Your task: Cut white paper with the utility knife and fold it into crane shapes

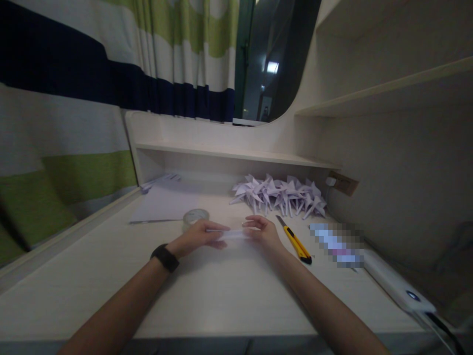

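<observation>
You've got 1 small white paper strip (232, 234), flat, just above the desk (207, 296) middle, toward its far edge.

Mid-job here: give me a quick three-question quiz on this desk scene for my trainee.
1. True or false: the yellow utility knife lies to the right of the right hand.
2. What do both hands hold between them? A) roll of tape B) small piece of white paper C) white power bank
3. Fill in: the pile of folded paper cranes sits under the ____.

Key: 1 true. 2 B, the small piece of white paper; the left hand pinches its other end, and the roll of tape lies behind. 3 shelf.
</observation>
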Tool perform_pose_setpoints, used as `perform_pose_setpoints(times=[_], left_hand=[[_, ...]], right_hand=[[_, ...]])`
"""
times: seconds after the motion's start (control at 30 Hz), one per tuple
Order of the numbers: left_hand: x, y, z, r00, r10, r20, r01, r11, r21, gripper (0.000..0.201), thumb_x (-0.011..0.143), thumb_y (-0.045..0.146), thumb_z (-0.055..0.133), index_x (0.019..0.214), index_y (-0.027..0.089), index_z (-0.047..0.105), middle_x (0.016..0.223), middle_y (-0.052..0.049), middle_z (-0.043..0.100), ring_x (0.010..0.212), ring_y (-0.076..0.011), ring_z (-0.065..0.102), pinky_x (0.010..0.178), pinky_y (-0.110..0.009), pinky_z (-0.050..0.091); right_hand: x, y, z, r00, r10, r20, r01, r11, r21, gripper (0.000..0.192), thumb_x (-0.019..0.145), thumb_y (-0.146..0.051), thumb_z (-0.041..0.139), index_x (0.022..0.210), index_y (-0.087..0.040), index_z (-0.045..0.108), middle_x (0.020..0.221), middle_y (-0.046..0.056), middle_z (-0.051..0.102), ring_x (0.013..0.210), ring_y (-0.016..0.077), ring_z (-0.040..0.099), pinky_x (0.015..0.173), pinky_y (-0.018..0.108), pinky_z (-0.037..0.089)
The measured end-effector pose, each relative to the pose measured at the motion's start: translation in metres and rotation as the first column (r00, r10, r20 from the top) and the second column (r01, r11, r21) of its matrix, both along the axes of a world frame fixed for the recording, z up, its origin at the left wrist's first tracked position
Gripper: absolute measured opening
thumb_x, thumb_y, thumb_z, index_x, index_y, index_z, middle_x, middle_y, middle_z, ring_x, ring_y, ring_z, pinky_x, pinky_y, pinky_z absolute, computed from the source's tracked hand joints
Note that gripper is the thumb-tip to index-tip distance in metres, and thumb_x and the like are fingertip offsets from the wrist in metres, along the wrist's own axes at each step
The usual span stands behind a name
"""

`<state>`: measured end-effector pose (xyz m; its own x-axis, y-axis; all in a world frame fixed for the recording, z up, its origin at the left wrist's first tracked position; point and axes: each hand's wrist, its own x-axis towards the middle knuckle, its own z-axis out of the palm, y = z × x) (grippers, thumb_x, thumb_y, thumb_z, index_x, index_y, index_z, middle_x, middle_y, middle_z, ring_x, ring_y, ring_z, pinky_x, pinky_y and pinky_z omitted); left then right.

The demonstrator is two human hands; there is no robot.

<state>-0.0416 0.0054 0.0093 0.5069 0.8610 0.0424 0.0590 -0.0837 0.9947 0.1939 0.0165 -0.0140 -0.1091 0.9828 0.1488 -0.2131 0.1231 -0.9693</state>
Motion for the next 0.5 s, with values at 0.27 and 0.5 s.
perform_pose_setpoints(times=[0.27,0.5], left_hand=[[0.0049,-0.0065,0.0085,0.999,0.034,-0.028,-0.033,0.999,0.037,0.045,0.069,0.039,0.077,0.102,0.008,0.071,0.094,-0.015,0.073,0.078,-0.0234,0.071,0.077,-0.036,0.056],[0.0098,-0.0062,0.0088,0.993,0.080,-0.086,-0.072,0.993,0.093,0.046,0.070,0.041,0.075,0.099,0.005,0.071,0.082,-0.014,0.073,0.068,-0.0213,0.069,0.064,-0.032,0.057]], right_hand=[[-0.0012,0.0014,-0.0033,0.999,-0.014,0.053,0.011,0.998,0.055,0.044,0.048,-0.026,0.084,0.088,-0.017,0.068,0.082,0.006,0.071,0.062,0.0174,0.065,0.056,0.028,0.051],[-0.0015,0.0050,-0.0075,0.995,-0.026,0.093,0.018,0.996,0.086,0.042,0.047,-0.022,0.083,0.085,-0.017,0.069,0.080,0.006,0.072,0.065,0.0176,0.065,0.060,0.028,0.049]])
